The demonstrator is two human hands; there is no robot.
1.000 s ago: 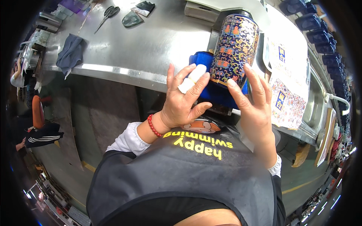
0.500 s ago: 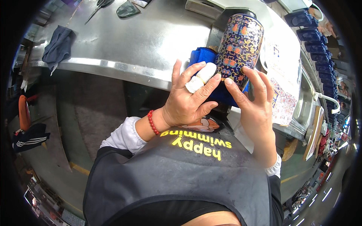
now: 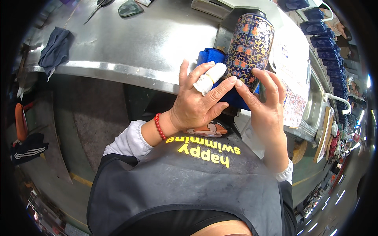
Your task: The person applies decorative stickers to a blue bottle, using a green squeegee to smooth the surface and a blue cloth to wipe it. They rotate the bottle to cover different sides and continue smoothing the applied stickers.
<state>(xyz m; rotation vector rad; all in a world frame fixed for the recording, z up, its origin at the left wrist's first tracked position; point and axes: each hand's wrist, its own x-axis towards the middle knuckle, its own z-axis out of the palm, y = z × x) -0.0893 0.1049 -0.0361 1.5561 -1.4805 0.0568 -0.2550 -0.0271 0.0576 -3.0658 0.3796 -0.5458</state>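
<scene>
A dark blue cylindrical vase (image 3: 251, 47) with orange flowers and gold scrollwork lies tilted away from me, its neck at the far end. Under its near end and left side is bright blue cloth (image 3: 212, 56). My left hand (image 3: 199, 94), one finger wrapped in white bandage, has its fingers spread, with a fingertip at the vase's near edge. Close beside that tip is the index finger of my right hand (image 3: 265, 100), whose other fingers are apart and rest against the vase's right side. Whether a small scrap lies between the fingertips I cannot make out.
A metal worktable (image 3: 157, 43) spans the far side, with a grey cloth (image 3: 56, 49), scissors (image 3: 98, 10) and a dark green scraper-like piece (image 3: 130, 8) on it. At right are patterned sheets (image 3: 295, 100), a sink (image 3: 315, 106) and a row of blue items (image 3: 332, 59).
My left fingertip has moved slightly right, closer to my right index finger at the vase's near edge. The whole view has shifted a little; the vase stays in place.
</scene>
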